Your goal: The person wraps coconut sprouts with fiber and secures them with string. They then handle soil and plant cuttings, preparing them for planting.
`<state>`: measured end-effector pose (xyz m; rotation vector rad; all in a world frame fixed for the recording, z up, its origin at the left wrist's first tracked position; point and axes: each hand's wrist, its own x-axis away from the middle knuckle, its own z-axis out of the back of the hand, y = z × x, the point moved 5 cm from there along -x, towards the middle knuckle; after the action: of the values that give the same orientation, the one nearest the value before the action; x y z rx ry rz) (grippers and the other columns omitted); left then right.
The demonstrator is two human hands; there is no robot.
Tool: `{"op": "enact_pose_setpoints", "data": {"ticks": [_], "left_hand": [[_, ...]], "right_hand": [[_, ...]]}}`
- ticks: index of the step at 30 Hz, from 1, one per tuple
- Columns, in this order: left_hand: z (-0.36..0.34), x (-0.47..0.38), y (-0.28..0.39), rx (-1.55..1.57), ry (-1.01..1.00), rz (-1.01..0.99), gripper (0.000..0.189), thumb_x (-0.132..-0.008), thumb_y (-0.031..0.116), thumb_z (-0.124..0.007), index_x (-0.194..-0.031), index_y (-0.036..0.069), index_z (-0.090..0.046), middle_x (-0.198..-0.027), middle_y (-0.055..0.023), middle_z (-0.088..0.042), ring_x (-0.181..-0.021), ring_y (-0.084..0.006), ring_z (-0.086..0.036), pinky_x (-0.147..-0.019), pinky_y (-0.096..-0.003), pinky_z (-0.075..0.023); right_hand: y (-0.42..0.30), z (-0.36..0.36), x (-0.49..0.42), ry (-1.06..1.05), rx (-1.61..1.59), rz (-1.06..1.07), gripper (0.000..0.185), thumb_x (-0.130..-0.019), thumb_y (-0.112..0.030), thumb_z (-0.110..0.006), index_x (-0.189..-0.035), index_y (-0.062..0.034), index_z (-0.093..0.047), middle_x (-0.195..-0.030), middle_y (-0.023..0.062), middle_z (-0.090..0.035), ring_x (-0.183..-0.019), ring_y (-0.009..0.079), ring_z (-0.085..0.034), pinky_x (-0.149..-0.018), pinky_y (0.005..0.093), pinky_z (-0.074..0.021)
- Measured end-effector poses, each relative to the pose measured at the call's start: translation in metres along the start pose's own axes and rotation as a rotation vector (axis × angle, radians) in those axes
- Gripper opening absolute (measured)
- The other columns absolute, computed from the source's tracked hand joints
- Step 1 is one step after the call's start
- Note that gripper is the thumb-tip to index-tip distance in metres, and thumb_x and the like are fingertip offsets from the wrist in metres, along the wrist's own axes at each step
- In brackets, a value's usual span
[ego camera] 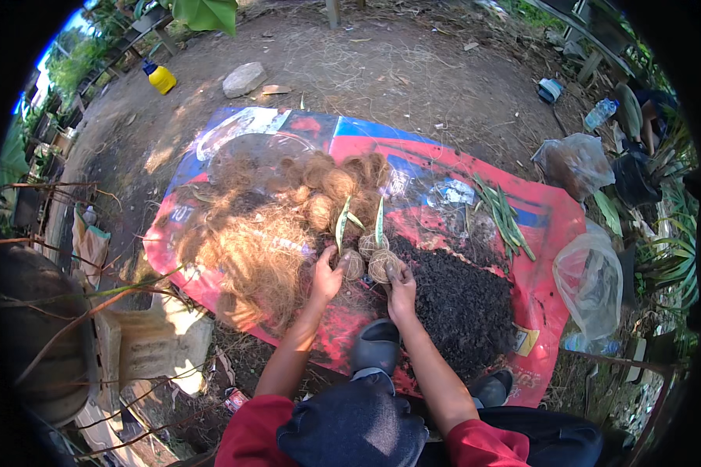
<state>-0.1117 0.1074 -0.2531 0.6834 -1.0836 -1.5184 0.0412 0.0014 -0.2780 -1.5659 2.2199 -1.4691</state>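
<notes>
Low over a printed plastic banner on the ground, my left hand (327,275) has its thumb against a string-wound fibre ball (352,265). Whether its fingers grip that ball is hidden. My right hand (402,287) holds another string-wound ball (384,262) from its right side, thumb on the surface. Behind these two sits a third wound ball (367,243), partly covered. Variegated green leaf cuttings (380,220) stand up by the balls, one leaf (342,226) above the left ball. Loose brown coconut fibre (251,251) is heaped left of my hands. Dark potting soil (464,298) lies to the right.
Several fibre clumps (327,181) lie beyond my hands. Long cut leaves (505,216) rest on the red banner (552,233). Clear plastic bags (590,280) are at right; a person's legs (648,125) show farther off. A yellow sprayer (161,77) and a stone (244,79) stand beyond. Bare twigs (87,312) cross at left.
</notes>
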Motion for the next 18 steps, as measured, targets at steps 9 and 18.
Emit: {"op": "enact_pose_setpoints", "data": {"ticks": [9, 18], "left_hand": [[0.03, -0.01, 0.009, -0.053, 0.271, -0.254, 0.01, -0.079, 0.005, -0.065, -0.083, -0.004, -0.063, -0.09, -0.013, -0.06, -0.088, -0.0251, -0.056, -0.08, -0.0319, -0.0422], [0.006, 0.047, 0.048, -0.037, 0.062, -0.219, 0.035, -0.074, 0.01, -0.072, -0.105, 0.002, -0.058, -0.083, -0.0104, -0.059, -0.075, -0.0216, -0.058, -0.067, -0.0333, -0.0474]], "right_hand": [[0.0, -0.012, 0.004, -0.038, 0.255, 0.127, 0.041, -0.081, -0.009, -0.068, -0.116, 0.0032, -0.049, -0.106, 0.0089, -0.06, -0.095, 0.0129, -0.057, -0.086, 0.026, -0.0447], [0.004, -0.017, 0.004, 0.076, -0.021, 0.05, 0.031, -0.081, -0.009, -0.068, -0.105, -0.0011, -0.05, -0.095, 0.0051, -0.06, -0.084, 0.0102, -0.057, -0.075, 0.0239, -0.0478]]}}
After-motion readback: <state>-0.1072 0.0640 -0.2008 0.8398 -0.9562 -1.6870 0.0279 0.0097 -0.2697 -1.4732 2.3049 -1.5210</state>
